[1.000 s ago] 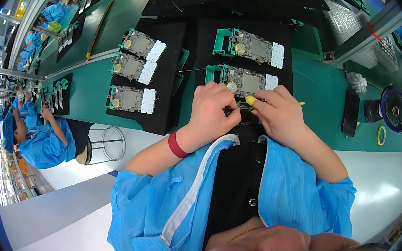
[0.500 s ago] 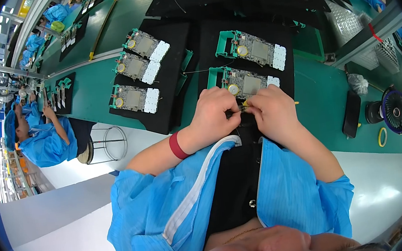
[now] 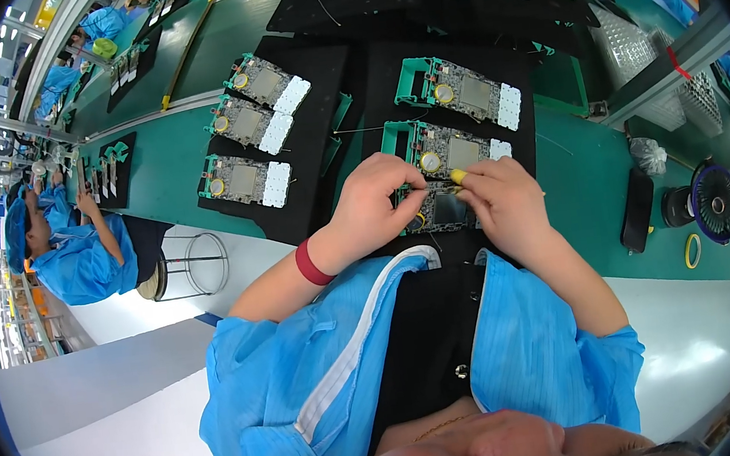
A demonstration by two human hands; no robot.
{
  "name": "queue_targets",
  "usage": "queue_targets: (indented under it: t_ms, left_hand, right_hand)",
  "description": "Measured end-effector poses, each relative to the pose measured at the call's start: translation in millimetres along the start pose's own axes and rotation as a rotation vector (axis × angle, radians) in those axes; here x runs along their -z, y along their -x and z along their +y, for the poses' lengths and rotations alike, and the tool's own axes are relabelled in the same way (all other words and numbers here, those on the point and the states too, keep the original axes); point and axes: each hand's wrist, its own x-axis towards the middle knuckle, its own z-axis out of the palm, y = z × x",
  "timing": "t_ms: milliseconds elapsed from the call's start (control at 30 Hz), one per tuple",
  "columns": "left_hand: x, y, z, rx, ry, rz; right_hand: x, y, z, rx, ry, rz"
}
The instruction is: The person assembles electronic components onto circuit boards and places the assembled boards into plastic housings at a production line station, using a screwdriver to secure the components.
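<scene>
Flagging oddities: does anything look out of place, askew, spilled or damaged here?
Nothing visibly spilled or damaged. Slightly untidy: a crumpled clear wad, apparently plastic, lies toward the right of the green bench; on the left black mat, the middle circuit board slants relative to the nearest board, making an uneven row.

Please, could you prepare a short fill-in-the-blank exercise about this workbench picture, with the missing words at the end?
1. The left hand has a ____ (colour) band at its wrist.
2. One finger of the right hand wears a ____ (colour) cover.
3. The nearest black mat left of the hands bears ____ (number) circuit boards.
4. The round fan stands toward the person's ____ (side).

Missing words: red; yellow; three; right.
</scene>
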Motion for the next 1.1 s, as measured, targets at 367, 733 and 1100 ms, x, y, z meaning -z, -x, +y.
queue_targets:
  t_ms: [367,733,1100]
  left_hand:
    - [11,4,21,0.116,0.033,-0.102]
    - [-14,83,-32,0.552,0.268,0.031]
    - [47,12,2,0.663,0.938,0.476]
  right_hand:
    - [20,-7,-8,-0.103,-0.070,-0.234]
    - [4,74,100,-0.786,-0.582,0.200]
    - [23,1,66,-0.620,-1.103,0.224]
